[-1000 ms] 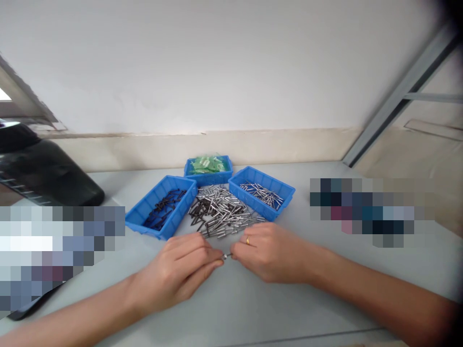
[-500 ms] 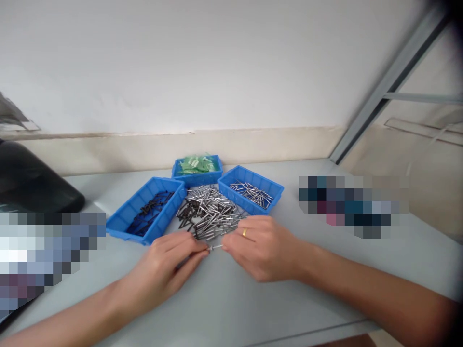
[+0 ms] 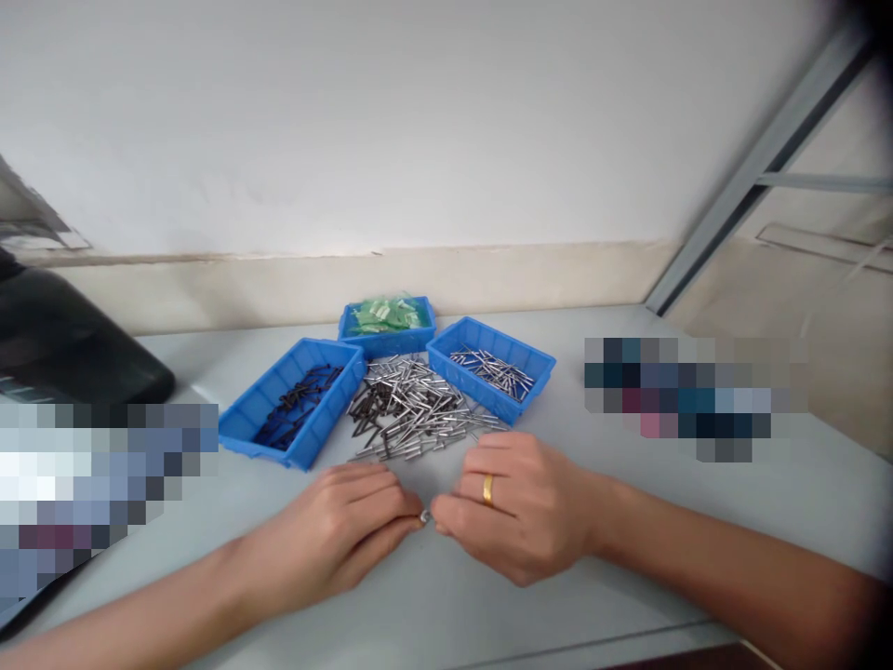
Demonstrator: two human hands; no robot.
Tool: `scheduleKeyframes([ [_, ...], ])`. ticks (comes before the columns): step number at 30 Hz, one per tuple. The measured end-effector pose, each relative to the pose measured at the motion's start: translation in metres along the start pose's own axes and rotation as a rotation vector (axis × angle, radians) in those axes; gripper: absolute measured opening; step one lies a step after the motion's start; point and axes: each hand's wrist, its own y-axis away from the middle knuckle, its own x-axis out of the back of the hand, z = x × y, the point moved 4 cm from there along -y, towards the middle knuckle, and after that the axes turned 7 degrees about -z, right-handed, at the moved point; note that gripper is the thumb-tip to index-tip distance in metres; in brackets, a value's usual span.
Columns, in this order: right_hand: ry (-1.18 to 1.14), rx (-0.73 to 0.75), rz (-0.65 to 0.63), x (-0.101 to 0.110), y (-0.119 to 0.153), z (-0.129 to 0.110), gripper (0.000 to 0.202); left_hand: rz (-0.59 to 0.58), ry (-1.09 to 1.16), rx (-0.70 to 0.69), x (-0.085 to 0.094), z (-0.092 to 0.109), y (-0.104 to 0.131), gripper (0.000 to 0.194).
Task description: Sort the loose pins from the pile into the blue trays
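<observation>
A silver rivet (image 3: 425,516) is pinched between the thumb and fingers of my left hand (image 3: 359,526), and only its small shiny end shows. My right hand (image 3: 513,507), with a gold ring, is closed against the right side of the rivet; its fingertips hide the rest of the pin. Just beyond both hands lies a loose pile of silver rivets (image 3: 425,409). Dark screws (image 3: 369,405) are mixed into the pile's left side.
Behind the pile stand a blue bin of dark screws (image 3: 241,423), a blue bin of green packets (image 3: 383,344) and a blue bin of silver rivets (image 3: 546,372). A black bottle-like object (image 3: 76,326) lies at left. The wall (image 3: 419,140) rises behind the table.
Both hands have come nearer to me and slightly right, away from the pile. The gap between their fingertips has narrowed, so less of the rivet's pin shows.
</observation>
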Motion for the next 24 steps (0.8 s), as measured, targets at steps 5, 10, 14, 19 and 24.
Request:
scheduleKeyframes([
  [5,-0.003,-0.029,0.019,0.007,-0.001,0.002,0.014,0.116,-0.007,-0.09,0.006,0.008,0.006,0.011],
  [10,0.066,-0.135,-0.127,-0.004,0.003,0.014,0.012,0.27,-0.082,0.001,0.014,0.004,0.008,0.009],
  [14,0.048,-0.161,-0.301,-0.02,0.008,0.015,0.011,0.259,-0.157,-0.026,0.013,0.003,0.006,0.01],
  [19,0.037,-0.151,-0.315,-0.022,0.008,0.012,0.013,0.207,-0.164,-0.033,0.01,0.003,0.007,0.011],
  [24,0.073,-0.158,-0.208,-0.016,0.006,0.015,0.015,0.189,-0.132,0.048,0.011,-0.004,0.007,0.014],
])
